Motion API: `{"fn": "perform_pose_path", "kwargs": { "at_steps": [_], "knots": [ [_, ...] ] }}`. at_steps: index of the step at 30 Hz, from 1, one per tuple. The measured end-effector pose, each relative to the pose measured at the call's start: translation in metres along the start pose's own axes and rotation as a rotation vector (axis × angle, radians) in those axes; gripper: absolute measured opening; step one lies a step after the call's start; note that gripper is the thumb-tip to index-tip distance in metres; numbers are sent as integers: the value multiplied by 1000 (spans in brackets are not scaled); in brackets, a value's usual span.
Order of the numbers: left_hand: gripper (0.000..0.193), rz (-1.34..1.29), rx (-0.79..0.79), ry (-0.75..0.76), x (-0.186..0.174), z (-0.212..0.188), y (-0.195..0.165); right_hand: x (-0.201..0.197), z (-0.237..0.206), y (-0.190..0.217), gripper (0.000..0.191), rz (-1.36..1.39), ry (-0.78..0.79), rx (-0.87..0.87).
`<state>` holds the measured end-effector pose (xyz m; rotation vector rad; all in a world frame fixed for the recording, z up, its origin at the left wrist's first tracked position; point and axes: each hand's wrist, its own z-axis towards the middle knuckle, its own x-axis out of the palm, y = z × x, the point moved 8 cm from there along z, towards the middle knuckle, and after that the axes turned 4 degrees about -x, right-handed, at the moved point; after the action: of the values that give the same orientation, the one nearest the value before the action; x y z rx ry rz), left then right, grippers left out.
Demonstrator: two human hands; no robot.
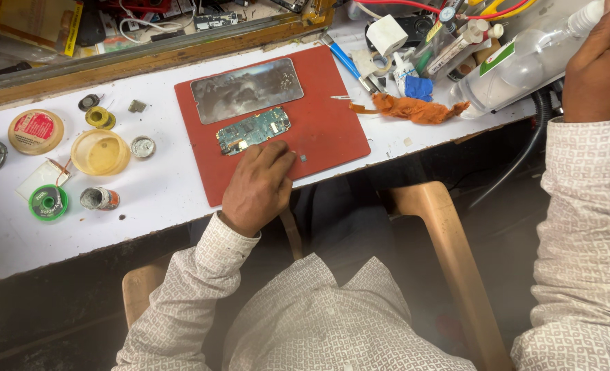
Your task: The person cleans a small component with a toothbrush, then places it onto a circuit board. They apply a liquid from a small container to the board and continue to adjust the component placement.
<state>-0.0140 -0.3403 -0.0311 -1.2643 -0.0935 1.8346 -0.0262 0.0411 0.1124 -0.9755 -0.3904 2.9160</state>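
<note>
Circuit board (253,130) lies on the red mat (332,124); the left hand (258,185) rests loosely curled, fingertips at its edge, while the right hand (602,65) grips a clear bottle (518,69).

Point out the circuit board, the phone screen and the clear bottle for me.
circuit board (253,130), head view, middle of the green board.
phone screen (246,90), head view, centre of the glass.
clear bottle (518,69), head view, middle of its body.

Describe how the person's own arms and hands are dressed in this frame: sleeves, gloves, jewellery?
Both arms wear long white sleeves printed with a small repeating grey geometric pattern, cuffs ending at the wrists. The left hand and right hand are bare: no gloves. No rings, watch or bracelet show from this view.
</note>
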Motion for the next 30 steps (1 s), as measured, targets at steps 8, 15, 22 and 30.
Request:
{"fn": "perform_pose_path", "kwargs": {
  "at_steps": [8, 15, 22, 30],
  "knots": [
    [38, -23, 9, -27, -18, -25, -5, -19, -8, 24, 31, 51, -87, -126],
    [38, -24, 18, -23, -26, -25, -6, -42, -73, 16, 31, 980, -98, 542],
    [38, -15, 36, -19, -12, -19, 2, -13, -236, 218, 32, 1631, 590, 1377],
    [37, -14, 35, -10, -10, -27, 12, -67, -256, 305, 57, 1633, 781, 590]
  ]
}}
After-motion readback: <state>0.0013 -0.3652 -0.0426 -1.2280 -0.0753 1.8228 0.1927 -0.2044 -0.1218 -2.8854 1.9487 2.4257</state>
